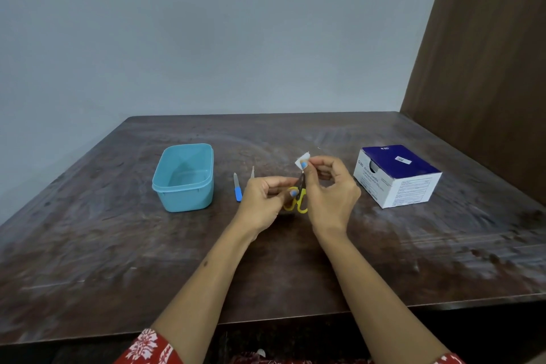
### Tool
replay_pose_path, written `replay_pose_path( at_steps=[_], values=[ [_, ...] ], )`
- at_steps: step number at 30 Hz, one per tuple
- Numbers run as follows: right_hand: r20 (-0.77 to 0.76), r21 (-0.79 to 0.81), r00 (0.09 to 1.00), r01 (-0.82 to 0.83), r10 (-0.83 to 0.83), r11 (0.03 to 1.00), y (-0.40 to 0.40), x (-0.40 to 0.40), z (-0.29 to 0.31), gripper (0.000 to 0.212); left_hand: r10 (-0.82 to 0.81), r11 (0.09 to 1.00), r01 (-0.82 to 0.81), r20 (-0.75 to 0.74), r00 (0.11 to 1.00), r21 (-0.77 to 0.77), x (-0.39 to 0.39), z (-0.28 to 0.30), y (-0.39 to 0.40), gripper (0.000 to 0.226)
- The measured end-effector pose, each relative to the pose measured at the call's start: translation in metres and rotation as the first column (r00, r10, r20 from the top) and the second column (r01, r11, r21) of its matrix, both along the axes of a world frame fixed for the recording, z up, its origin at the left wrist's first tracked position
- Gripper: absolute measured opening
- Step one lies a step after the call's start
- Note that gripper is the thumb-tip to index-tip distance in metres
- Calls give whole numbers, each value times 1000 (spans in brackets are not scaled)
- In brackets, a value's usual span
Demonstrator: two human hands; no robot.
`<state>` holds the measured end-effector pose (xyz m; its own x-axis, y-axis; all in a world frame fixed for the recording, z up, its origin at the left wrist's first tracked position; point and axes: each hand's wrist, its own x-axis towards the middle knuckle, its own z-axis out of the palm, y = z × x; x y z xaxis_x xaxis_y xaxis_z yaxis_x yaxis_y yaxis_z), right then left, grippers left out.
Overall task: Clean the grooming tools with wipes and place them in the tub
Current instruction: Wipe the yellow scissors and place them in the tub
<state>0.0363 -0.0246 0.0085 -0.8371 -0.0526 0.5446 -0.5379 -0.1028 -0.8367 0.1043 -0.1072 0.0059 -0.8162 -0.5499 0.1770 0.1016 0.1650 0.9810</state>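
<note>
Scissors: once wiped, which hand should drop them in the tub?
Left, likely. The left hand already holds the scissors by the yellow handles, and the tub sits on its side. The right hand pinches the wipe.

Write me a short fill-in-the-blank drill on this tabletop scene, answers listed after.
1. The scissors between both hands have ____ handles.
2. The right hand pinches a small white ____ against the blades.
3. The blue tub holds ____ tools.
4. The nail file lies between the left hand and the ____.

Missing words: yellow; wipe; no; tub
</note>
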Motion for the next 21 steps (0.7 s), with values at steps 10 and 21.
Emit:
replay_pose_path(
  at_steps=[10,21],
  values=[
    [-9,26,1000,-4,4,1000,-2,0,-2,10,10,999,-9,8,1000,-40,1,0,-2,23],
    [4,34,1000,-14,14,999,-1,-1,-3,12,44,995,-43,16,999,-85,0,-2,-4,22]
  ],
)
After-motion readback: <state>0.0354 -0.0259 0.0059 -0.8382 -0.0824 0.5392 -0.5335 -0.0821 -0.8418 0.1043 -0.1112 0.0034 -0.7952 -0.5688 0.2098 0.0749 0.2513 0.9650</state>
